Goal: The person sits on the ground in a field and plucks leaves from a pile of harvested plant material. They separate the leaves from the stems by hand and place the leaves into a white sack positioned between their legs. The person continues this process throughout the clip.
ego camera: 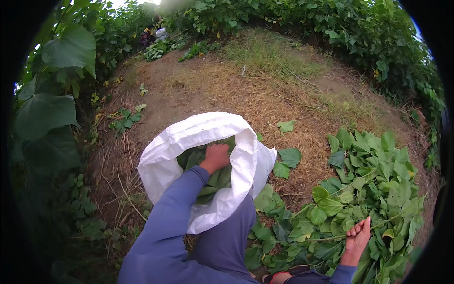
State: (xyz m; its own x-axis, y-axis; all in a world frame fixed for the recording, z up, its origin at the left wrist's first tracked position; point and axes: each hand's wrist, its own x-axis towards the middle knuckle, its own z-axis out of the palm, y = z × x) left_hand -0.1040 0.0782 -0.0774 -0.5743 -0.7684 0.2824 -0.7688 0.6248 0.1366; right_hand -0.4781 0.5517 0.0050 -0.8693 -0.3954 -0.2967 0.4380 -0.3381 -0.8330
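A white woven plastic sack stands before me with its mouth wide and its rim rolled outward. My left hand is down inside it, fingers curled against the green leaves there; what the fingers hold, if anything, is hidden. At the lower right my right hand is closed with the palm side up, around or against a thin green stem lying over a big heap of broad green leaves. Whether it grips that stem cannot be told. My knee touches the sack's near side.
Loose leaves lie between sack and heap. Dry grass and bare soil stretch ahead. Tall leafy plants border both sides. A person is far off at upper left, beside a white sack and more leaves. My shoe is beside the heap.
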